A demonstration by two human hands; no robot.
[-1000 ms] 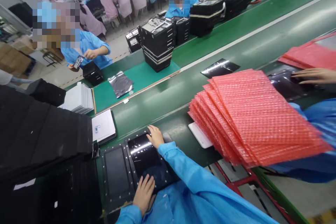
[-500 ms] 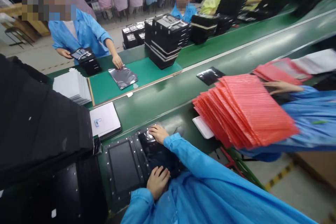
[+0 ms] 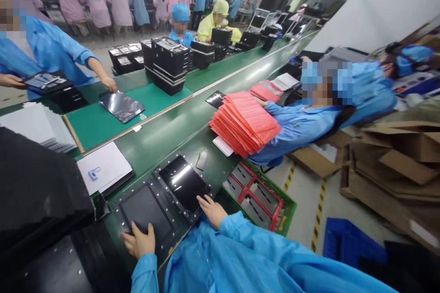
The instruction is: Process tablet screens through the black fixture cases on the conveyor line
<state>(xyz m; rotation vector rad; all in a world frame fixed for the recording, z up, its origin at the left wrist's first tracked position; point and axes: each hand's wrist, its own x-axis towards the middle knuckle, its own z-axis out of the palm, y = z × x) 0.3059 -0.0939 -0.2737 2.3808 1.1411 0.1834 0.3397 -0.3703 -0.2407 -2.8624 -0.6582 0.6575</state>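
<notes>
A hinged black fixture with pale studs round its edges lies opened out on the green bench. In its right half sits a glossy black screen panel. The left half is a dark frame with a flat middle. My left hand is at the near edge of that left half, fingers spread and gripping nothing. At the near right corner of the screen panel, my right hand touches the edge with its fingers stretched out. A small dark rectangular piece lies just beyond the screen panel.
Left of the fixture are a white paper pad and a large black stack. Red bubble bags are piled to the right, above a green crate of panels. A co-worker's hand holds a silvery bag across the bench.
The view has swung right. My left hand has moved from the right half to the left half. My right hand has come from the screen panel's far side to its near right corner.
</notes>
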